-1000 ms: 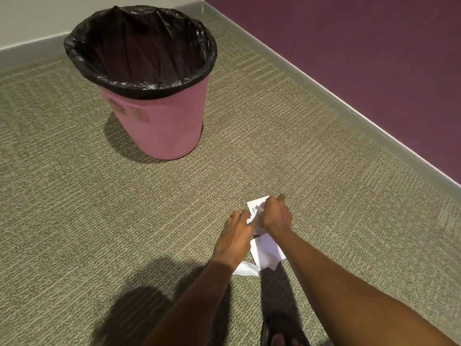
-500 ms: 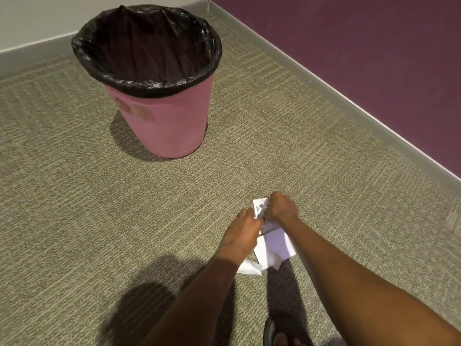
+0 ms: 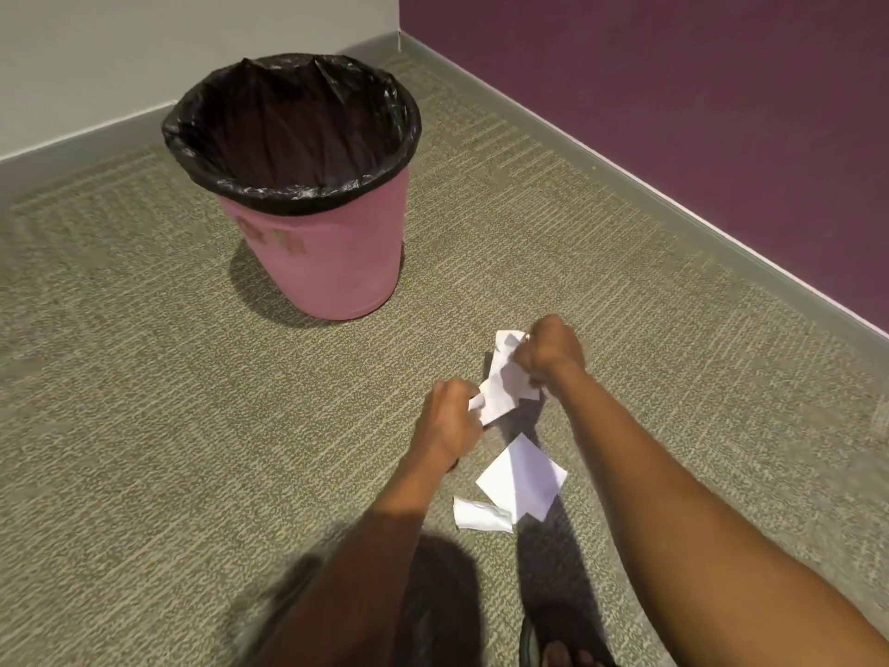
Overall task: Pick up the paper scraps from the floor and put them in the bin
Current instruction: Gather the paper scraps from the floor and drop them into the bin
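Pinching one crumpled paper scrap (image 3: 502,383) between them, the left hand (image 3: 450,418) and right hand (image 3: 553,352) are early in the job: two scraps (image 3: 522,479) lie on the floor (image 3: 192,426) just behind them, and no paper shows in the bin (image 3: 332,262) ahead.

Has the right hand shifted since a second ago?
Yes. The right hand, gripping crumpled white paper, has moved up the frame, away from the flat white paper scrap on the carpet.

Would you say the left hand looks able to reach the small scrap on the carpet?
Likely yes: the small scrap lies exposed near the left hand, though that hand grips other paper.
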The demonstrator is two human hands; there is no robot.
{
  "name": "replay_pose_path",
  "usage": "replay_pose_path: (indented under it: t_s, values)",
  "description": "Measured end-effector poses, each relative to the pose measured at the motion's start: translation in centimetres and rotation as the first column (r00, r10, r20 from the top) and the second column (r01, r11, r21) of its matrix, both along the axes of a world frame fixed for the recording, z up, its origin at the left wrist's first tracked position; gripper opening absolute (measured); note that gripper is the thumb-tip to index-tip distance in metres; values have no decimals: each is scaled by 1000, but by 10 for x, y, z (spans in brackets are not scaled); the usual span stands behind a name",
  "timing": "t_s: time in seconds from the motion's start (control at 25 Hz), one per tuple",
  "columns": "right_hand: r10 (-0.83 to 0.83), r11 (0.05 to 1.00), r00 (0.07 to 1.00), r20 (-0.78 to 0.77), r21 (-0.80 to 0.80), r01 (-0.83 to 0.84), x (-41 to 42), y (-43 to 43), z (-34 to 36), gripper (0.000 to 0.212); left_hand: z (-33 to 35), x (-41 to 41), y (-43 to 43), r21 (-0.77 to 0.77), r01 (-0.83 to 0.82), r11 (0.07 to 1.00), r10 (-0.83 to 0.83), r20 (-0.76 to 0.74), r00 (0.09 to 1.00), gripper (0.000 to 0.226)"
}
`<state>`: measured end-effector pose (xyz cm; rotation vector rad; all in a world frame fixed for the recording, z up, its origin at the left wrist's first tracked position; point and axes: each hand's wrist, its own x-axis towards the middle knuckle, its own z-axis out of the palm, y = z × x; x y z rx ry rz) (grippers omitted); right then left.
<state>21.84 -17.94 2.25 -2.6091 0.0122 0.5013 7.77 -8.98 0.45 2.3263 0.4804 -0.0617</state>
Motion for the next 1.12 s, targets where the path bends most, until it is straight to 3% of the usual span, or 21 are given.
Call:
replay_pose_path:
  t_s: [0.08,0.16,0.32,0.52,0.6,0.76,0.88,1.0,1.12]
  values:
    - [-72,989,997,40,129,66,13,17,36,20,31,3,25,-35,-73,997,77,99,992,30]
    - [-111,948,991,76,306,82,20,38,80,25,68,7,50,8,-145,989,141,183,973,29]
    - [-102,786,987,128,618,1,8,82,169,17,137,3,94,126,-284,950,229,337,913,28]
    - [-99,590,979,178,803,-86,-10,128,224,15,200,-11,149,57,-478,877,365,566,739,13]
    - [-129,569,972,195,818,-88,-10,150,229,17,217,-7,173,17,-585,811,455,611,648,12]
    - [-200,627,960,197,779,-29,-1,189,220,16,229,20,222,-59,-731,679,664,474,578,13]
    - [-94,801,966,242,594,-71,4,210,203,23,225,41,246,-62,-735,675,715,302,631,11]
    - [18,820,980,200,558,-128,9,217,196,38,225,51,253,-82,-719,691,722,140,678,49]
    - [166,788,972,167,570,-233,10,210,197,17,217,57,249,-188,-717,671,740,113,663,66]
